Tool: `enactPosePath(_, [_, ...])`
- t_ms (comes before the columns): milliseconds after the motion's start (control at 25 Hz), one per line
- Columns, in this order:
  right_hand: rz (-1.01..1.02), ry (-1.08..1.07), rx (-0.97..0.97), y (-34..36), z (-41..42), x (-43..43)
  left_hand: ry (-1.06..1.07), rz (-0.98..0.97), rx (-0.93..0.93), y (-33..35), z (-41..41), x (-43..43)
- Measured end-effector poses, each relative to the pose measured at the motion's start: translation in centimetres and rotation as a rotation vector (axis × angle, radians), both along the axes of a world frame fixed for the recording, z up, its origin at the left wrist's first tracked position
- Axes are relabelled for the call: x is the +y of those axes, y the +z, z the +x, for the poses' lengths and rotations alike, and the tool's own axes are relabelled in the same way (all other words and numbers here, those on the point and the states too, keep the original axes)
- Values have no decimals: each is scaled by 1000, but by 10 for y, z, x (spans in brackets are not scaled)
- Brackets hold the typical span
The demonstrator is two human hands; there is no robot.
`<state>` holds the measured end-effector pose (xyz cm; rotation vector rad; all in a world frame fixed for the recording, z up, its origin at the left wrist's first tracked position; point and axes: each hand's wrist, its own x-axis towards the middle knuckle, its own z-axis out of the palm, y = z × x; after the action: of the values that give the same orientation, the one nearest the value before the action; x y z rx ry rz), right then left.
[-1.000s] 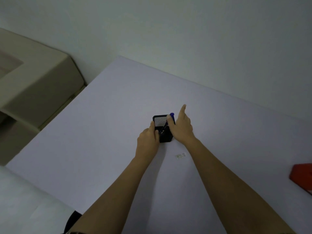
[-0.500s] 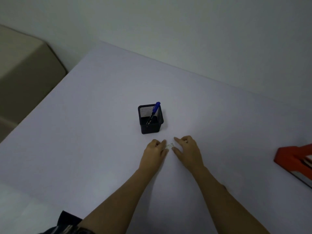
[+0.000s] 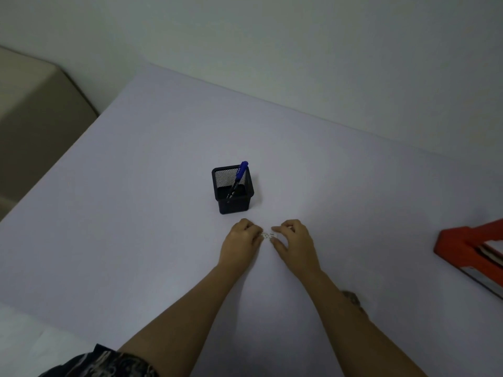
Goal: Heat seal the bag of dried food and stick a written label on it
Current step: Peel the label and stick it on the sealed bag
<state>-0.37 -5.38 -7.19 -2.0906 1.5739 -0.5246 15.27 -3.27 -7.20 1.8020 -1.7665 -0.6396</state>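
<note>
A small white written label (image 3: 268, 236) lies on the pale table (image 3: 136, 213) between my two hands. My left hand (image 3: 241, 244) pinches its left end with curled fingers. My right hand (image 3: 295, 242) pinches its right end between thumb and forefinger. Just behind the hands stands a black mesh pen holder (image 3: 233, 198) with a blue-capped pen (image 3: 239, 176) leaning inside. The red heat sealer (image 3: 468, 248) sits at the table's right edge, cut off by the frame. No bag of dried food shows in the head view.
A beige cabinet (image 3: 35, 110) stands beyond the table's left edge. A grey-white wall (image 3: 299, 50) backs the table. A small dark scrap (image 3: 351, 297) lies on the table beside my right forearm.
Both hands left the pen holder, where the pen was set down, and came back toward me to the label. Their fingers now pinch the label's two ends.
</note>
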Motion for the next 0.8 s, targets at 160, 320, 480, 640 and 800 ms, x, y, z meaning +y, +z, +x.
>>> enactPosePath(160, [69, 6, -115, 10, 3, 2, -12, 49, 110, 10, 1, 1])
enactPosePath(320, [291, -218, -442, 58, 5, 13, 62, 115, 394, 57, 4, 8])
enactPosePath(480, [286, -280, -757, 135, 2, 42, 68, 14, 572, 130, 0, 31])
enactPosePath(640, [229, -269, -912, 195, -3, 70, 19, -323, 378, 180, -10, 60])
enactPosePath(800, [198, -248, -954, 221, -6, 86, -3, -565, 207, 196, -20, 76])
